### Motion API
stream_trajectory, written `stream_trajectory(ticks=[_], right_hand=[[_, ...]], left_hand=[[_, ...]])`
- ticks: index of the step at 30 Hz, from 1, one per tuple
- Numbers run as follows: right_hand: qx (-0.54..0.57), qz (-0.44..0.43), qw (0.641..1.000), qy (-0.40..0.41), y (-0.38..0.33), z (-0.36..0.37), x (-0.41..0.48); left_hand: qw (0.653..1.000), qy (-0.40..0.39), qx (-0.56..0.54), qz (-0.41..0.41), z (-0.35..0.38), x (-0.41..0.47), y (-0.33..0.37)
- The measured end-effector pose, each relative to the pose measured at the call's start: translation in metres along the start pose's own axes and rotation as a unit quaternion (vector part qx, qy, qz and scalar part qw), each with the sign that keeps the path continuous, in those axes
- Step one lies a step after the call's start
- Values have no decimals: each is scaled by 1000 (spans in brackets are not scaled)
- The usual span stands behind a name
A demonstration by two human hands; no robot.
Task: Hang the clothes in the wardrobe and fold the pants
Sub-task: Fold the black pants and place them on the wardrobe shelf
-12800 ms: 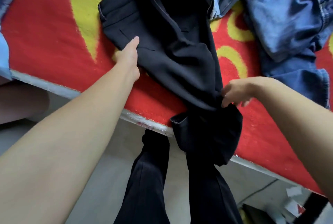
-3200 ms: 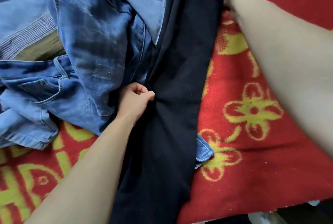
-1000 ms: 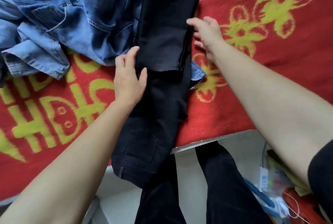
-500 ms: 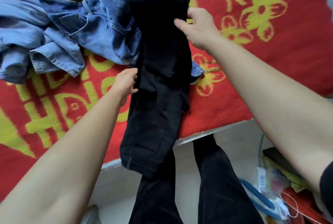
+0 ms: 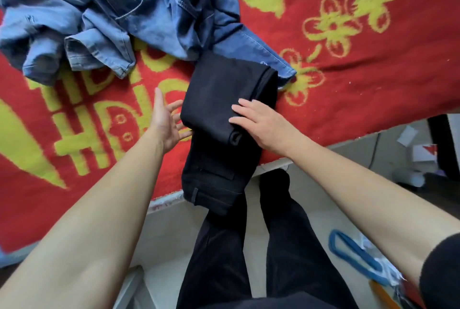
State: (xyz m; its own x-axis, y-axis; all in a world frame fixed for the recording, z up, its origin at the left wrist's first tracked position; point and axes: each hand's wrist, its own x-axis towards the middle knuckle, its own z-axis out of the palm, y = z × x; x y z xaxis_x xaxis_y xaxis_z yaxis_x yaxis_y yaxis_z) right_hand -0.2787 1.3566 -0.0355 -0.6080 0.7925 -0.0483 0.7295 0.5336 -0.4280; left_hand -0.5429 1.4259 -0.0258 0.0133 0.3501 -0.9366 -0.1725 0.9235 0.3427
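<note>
Black pants [image 5: 224,109] lie folded over on themselves on a red and yellow blanket [image 5: 361,79], the waist end hanging over the bed's front edge. My right hand [image 5: 261,122] rests flat on the folded upper layer with fingers spread. To the left of the fold my left hand [image 5: 166,122] is open, palm turned toward the pants, its fingertips at the fold's left edge. Neither hand grips the cloth.
A heap of blue jeans [image 5: 124,10] lies behind and left of the black pants, one leg [image 5: 256,49] running under them. Below the bed edge are my own black-clad legs [image 5: 249,246], a blue hanger [image 5: 353,251] and scattered items on the floor at right.
The far end of the black pants has been folded toward me, making a shorter, thicker bundle. My right hand let go and now lies flat on it; my left hand opened beside it.
</note>
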Motion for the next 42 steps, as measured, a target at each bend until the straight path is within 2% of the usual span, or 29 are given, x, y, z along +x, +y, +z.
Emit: stream_trajectory(ticks=[1,2,3,4,7,9,12,13,15,17,19,20,22,25,27,30,32,33,36,38,40,42], right_hand=[[-23,21,990,-138,-4,10,-9],[-32,58,963,-260,-7,18,-17],[-6,102,942,-318,-11,23,-22],[47,150,939,-306,-14,25,-24],[152,284,932,-169,-20,28,-30],[149,300,932,-141,-19,25,-35],[123,340,930,-68,-17,24,-41],[124,380,916,-34,-18,24,-40],[152,485,861,-6,-22,28,-37],[197,532,821,-66,-28,38,-35],[204,511,820,-158,-38,52,-37],[201,504,821,-175,-43,60,-39],[213,510,820,-151,-51,70,-41],[249,506,819,-110,-60,72,-47],[249,482,832,-115,-66,70,-59],[260,460,838,-138,-78,68,-79],[290,478,821,-117,-86,70,-84],[295,498,811,-85,-89,72,-83],[268,553,787,61,-84,70,-57],[311,570,748,136,-66,59,-29],[358,567,732,123,-43,47,-5],[387,553,733,82,-28,34,11]], left_hand=[[998,10,60,-2,-1,-2,-7],[992,12,129,-2,-1,-4,-14],[981,8,195,1,0,-4,-23],[969,6,245,11,0,0,-33],[950,50,299,73,3,7,-59],[948,69,298,94,7,7,-66],[960,50,268,70,12,2,-63],[957,47,276,72,12,4,-62],[945,59,314,75,7,6,-64],[920,62,381,71,-5,8,-69],[896,68,434,63,-18,13,-78],[891,87,443,57,-22,14,-81],[890,101,442,46,-24,14,-85],[902,55,426,36,-20,9,-87],[930,-2,368,3,-21,0,-88],[940,-75,332,-16,-30,-6,-91],[946,-90,310,17,-36,-4,-98],[950,-72,301,44,-36,-3,-100],[951,8,274,144,-25,0,-99],[939,29,275,203,-13,6,-88],[926,36,290,240,0,16,-72],[913,45,294,278,12,23,-57]])
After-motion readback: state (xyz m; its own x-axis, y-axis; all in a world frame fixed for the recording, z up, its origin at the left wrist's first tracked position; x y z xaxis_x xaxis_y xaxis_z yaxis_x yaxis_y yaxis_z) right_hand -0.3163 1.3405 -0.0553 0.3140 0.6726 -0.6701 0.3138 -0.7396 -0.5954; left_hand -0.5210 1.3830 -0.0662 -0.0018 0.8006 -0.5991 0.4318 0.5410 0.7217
